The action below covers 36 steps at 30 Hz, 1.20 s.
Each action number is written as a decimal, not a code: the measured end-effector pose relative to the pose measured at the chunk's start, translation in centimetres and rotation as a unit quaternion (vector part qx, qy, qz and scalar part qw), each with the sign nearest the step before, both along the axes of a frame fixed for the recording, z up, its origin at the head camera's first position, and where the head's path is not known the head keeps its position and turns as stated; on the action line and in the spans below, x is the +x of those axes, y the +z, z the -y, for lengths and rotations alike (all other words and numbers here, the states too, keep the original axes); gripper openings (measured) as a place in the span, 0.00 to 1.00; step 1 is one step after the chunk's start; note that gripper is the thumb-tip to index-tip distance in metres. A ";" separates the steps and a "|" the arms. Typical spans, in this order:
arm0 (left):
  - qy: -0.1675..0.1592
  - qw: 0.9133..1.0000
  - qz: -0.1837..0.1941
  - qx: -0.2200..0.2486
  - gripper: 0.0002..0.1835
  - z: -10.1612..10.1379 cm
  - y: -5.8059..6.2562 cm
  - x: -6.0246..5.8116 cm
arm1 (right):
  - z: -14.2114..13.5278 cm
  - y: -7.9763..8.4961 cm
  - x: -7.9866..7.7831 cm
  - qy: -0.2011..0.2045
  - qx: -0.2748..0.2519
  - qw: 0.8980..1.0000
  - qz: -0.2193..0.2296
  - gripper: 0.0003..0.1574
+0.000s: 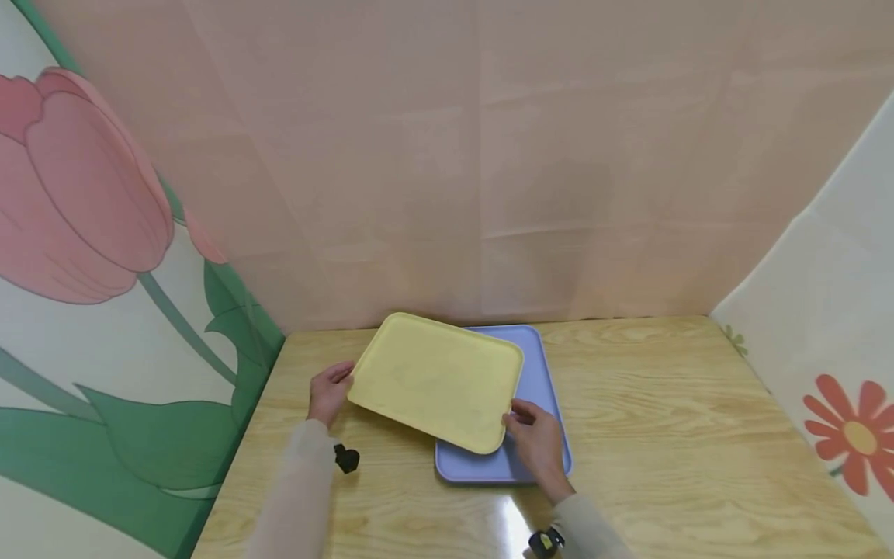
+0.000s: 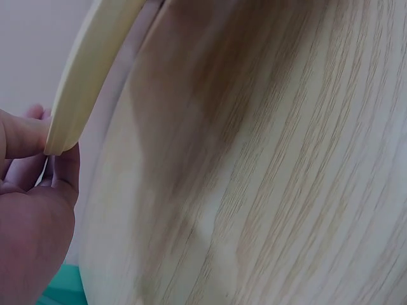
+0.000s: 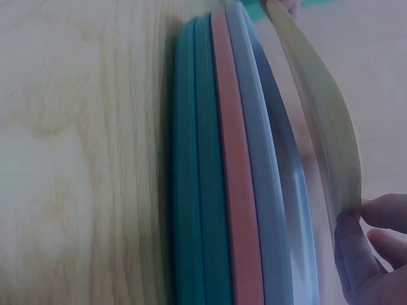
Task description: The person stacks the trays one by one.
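Observation:
A yellow rectangular tray (image 1: 436, 380) is held up off the table, turned at an angle. My left hand (image 1: 331, 392) pinches its left edge, thumb on one side and fingers on the other in the left wrist view. On its right edge, near the front corner, my right hand (image 1: 536, 439) pinches the rim. Partly hidden beneath it lies a lavender-blue tray (image 1: 541, 388). The right wrist view shows that blue tray on top of a pink tray (image 3: 235, 159) and two teal trays (image 3: 202, 159), stacked on the wood. A gap separates the yellow tray from the stack.
The wooden table (image 1: 670, 419) extends to both sides of the stack. A pinkish cloth backdrop (image 1: 482, 171) hangs behind it. Panels with a printed tulip (image 1: 98, 186) and a red flower (image 1: 857, 435) border the left and right.

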<state>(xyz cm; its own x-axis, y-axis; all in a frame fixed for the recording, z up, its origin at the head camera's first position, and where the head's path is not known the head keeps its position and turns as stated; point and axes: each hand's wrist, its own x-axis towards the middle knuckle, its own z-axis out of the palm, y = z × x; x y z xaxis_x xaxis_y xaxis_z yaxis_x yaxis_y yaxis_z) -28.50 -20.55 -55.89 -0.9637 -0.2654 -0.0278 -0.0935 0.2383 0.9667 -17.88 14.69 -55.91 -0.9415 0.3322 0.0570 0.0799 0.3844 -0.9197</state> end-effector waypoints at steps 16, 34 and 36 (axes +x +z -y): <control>-0.032 0.999 -0.007 0.030 0.17 -4.1 -0.9 -0.5 | -3.9 0.0 1.1 -0.041 0.009 0.999 0.012 0.17; -0.051 0.998 0.005 0.036 0.16 -7.0 -1.7 0.2 | -6.5 -0.5 2.4 -0.069 0.031 0.997 0.010 0.15; -0.052 0.998 0.006 0.031 0.16 -7.2 -1.7 0.2 | -6.7 -0.6 2.5 -0.070 0.033 0.997 0.013 0.15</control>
